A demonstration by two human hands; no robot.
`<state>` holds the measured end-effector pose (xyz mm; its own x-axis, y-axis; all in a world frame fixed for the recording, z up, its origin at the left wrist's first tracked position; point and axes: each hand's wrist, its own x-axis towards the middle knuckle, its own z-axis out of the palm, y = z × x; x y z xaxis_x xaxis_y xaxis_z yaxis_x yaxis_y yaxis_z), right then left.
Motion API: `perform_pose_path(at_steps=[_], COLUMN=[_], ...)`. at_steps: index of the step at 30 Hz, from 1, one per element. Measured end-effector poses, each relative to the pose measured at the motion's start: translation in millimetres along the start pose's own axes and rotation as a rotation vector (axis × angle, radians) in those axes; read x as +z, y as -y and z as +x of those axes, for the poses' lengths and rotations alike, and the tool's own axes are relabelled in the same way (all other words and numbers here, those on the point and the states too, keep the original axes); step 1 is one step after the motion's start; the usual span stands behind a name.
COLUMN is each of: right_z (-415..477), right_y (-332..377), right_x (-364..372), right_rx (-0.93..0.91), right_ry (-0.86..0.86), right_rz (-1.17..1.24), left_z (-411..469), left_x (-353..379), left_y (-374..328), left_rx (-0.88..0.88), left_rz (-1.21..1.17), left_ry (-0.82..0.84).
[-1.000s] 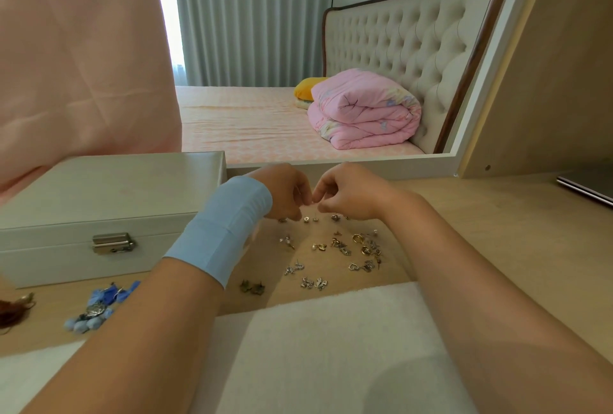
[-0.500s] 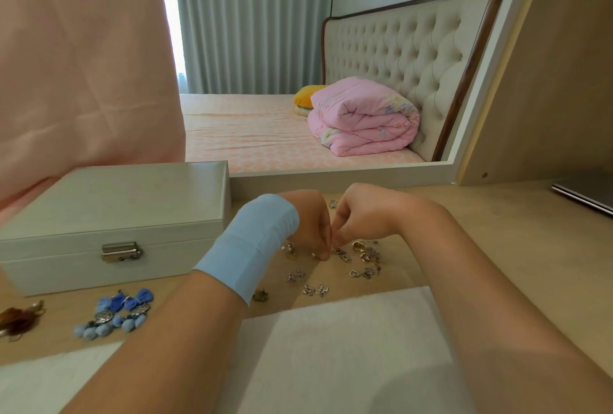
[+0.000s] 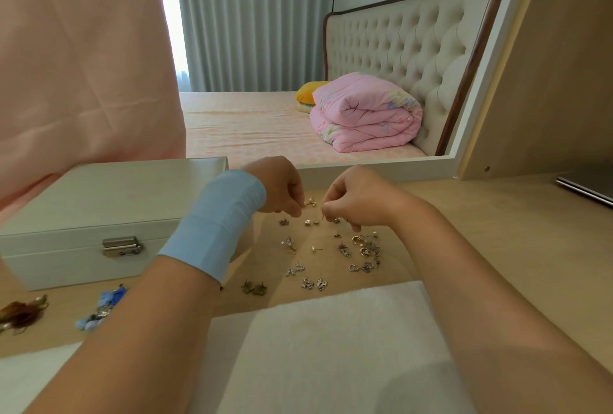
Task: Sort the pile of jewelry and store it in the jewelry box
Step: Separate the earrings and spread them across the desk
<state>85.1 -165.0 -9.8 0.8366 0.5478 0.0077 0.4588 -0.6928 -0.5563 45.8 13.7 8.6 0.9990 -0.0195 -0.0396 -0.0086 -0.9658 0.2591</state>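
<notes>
We note the hands have parted. Left hand point(image 3: 282, 188) fingers point(image 3: 295, 205) pinch a stud point(image 3: 310, 203). Right hand point(image 3: 356, 198) has its fingertips together, but we cannot tell what it holds. Roughly twenty earrings point(image 3: 361, 249) lie scattered beneath. One closed jewelry box point(image 3: 99, 201) sits left, with open table point(image 3: 497, 231) right.

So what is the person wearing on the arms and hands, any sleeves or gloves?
No gloves: the left hand and right hand are bare. A wide light-blue band, with a seam running across it, wraps the left wrist. No sleeves show, and the right wrist has nothing on it.
</notes>
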Motion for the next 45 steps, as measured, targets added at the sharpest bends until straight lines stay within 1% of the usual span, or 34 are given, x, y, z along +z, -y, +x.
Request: perform_pose_path(at_steps=[2,5,9,12,17,20,25,30,35,40,45], right_z=[1,3,5,3,3,6,7,7,7,6,7], right_y=[-5,-14,-21,-22,-25,-21,-15,-11,-14,-13,-24], right_x=[2,9,11,10,13,15,19,22,17,21,3], right_rx=[-0.008,-0.007,0.035,0.071,-0.013,-0.059,-0.07,-0.061,-0.063,-0.087,-0.061], right_ry=[-0.058,-0.095,-0.131,-0.121,-0.077,-0.054,0.008,0.004,0.033,0.002,-0.066], right_rz=[0.132,0.29,0.388,0.436,0.411,0.273,0.141,0.042,0.062,0.047,0.084], left_z=[2,6,6,6,6,6,5,6,7,9,11], left_x=[8,17,26,29,28,27,23,22,24,29,30], left_y=[-3,-7,-13,-15,-12,-7,-6,-5,-3,-4,-3], left_rx=[0.015,0.023,0.063,0.079,0.06,0.046,0.012,-0.025,-0.021,-0.005,0.002], left_rz=[0.015,0.01,-0.054,-0.058,0.007,0.029,0.045,0.038,0.035,0.036,-0.017], left_ry=[0.01,0.051,0.098,0.127,0.111,0.124,0.142,0.143,0.122,0.087,0.105])
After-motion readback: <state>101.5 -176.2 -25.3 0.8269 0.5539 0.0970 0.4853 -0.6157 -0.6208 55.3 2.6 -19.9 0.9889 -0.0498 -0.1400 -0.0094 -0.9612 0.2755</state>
